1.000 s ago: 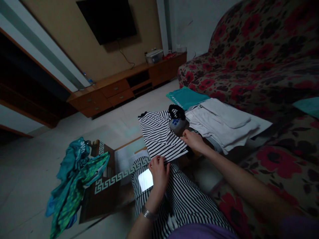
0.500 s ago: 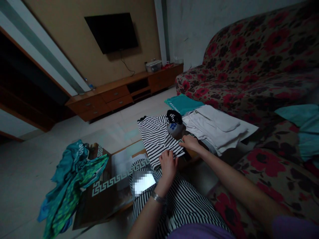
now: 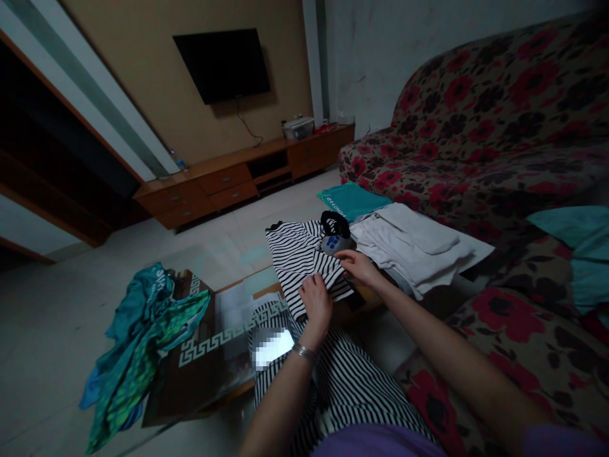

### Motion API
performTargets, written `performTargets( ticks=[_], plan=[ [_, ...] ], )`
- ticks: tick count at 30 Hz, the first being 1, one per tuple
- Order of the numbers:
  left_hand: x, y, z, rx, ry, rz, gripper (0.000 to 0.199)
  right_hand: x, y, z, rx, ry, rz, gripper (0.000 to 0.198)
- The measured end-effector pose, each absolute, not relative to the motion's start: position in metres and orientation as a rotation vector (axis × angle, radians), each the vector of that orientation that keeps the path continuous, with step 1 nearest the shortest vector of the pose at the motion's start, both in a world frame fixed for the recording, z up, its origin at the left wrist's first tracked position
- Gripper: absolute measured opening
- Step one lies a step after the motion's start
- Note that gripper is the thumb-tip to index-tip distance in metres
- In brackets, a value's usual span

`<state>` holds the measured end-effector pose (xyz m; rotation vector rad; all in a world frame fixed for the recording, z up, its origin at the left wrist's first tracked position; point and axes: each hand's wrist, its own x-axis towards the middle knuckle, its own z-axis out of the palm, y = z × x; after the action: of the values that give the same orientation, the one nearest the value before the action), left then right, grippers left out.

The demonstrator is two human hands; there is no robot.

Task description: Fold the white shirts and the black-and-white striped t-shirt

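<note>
A black-and-white striped garment lies folded in front of me. My left hand pinches its near edge and my right hand grips its right edge. Just beyond my right hand sits a small grey item with a blue mark and a black band. A pile of folded white clothes lies to the right, and a folded teal garment lies behind it. More striped fabric covers my lap.
A low dark table with a white key pattern stands to the left, with crumpled teal and green clothes draped over its corner. A floral sofa fills the right side. A wooden TV cabinet and wall TV stand at the back.
Both hands have moved forward along the striped garment, folding its near edge away from me. The camera has tilted up slightly.
</note>
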<state>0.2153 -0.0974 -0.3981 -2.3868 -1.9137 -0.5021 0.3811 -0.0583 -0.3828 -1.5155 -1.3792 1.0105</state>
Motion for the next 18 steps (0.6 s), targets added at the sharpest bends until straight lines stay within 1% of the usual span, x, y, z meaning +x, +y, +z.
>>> performTargets(
  ticks=[3,6,11,14,18],
  plan=[
    [0.178,-0.101,-0.403,-2.382,-1.946,-0.454,0.033,0.386,-0.063,-0.397,-1.594,-1.291,1.072,0.037],
    [0.142,-0.110,-0.413,-2.357,-1.990,-0.437,0.032,0.387,-0.072,-0.415,-1.746,-1.327,1.075,0.035],
    [0.114,-0.122,-0.423,-2.276,-2.061,-0.526,0.027,0.382,-0.091,-0.423,-1.989,-1.556,0.775,0.023],
    [0.111,-0.125,-0.425,-2.250,-2.103,-0.623,0.025,0.378,-0.098,-0.416,-2.125,-1.617,0.655,0.021],
    [0.108,-0.129,-0.427,-2.245,-2.130,-0.722,0.019,0.374,-0.104,-0.410,-2.191,-1.755,0.522,0.021]
  ],
)
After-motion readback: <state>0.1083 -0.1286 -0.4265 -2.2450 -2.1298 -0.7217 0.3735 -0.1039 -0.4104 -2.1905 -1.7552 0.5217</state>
